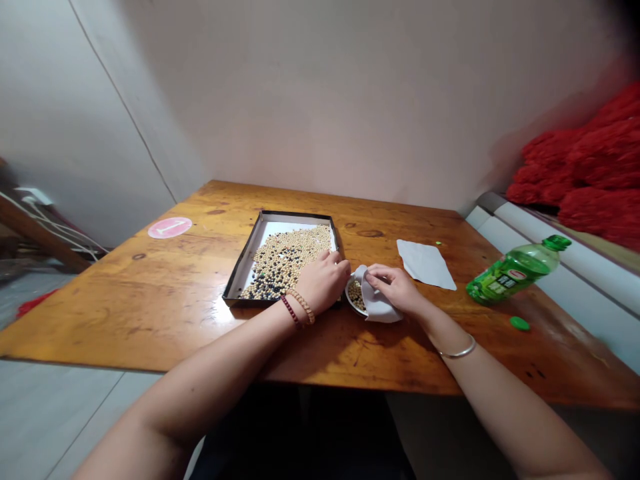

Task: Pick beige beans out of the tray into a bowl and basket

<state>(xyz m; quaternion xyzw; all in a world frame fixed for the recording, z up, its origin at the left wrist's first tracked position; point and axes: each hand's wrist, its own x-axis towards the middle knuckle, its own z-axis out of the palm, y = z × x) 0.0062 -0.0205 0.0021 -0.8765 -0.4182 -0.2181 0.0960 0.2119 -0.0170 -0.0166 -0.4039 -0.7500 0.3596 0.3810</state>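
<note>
Spreading across most of the view was a wooden table [150, 313], pushed against a pale wall, with a heap of red cloth [590, 167] on the ledge beside it. A dark tray [274, 231] was set at the table's middle, its white floor bare at the far left and covered elsewhere by beans [285, 260], mostly pale with dark ones mixed in. A green bottle [513, 270] was lying on its side well to the right, and a flat sheet of paper [425, 264] was laid between the bottle and the tray.

The left hand [325, 280] was held knuckles-up over the tray's near right corner, fingers curled down into the beans (whether any bean was pinched could not be told). The right hand [397, 288] was placed just beside it, thumb and fingers pressed together on a tissue [380, 310] draped over the near side of a small bowl [347, 293]. The bowl was touching the tray's right wall and already had some beans in it.

A pink sticker [170, 227] was seen far left, and a green cap [520, 324] near the bottle.

For the bean picking to go well, it was judged that the bowl should be steadied through the tissue, kept tight against the tray wall so the carry stayed short, and that beans should be lifted a few at a time, since round ones would be easily scattered over the rim.
</note>
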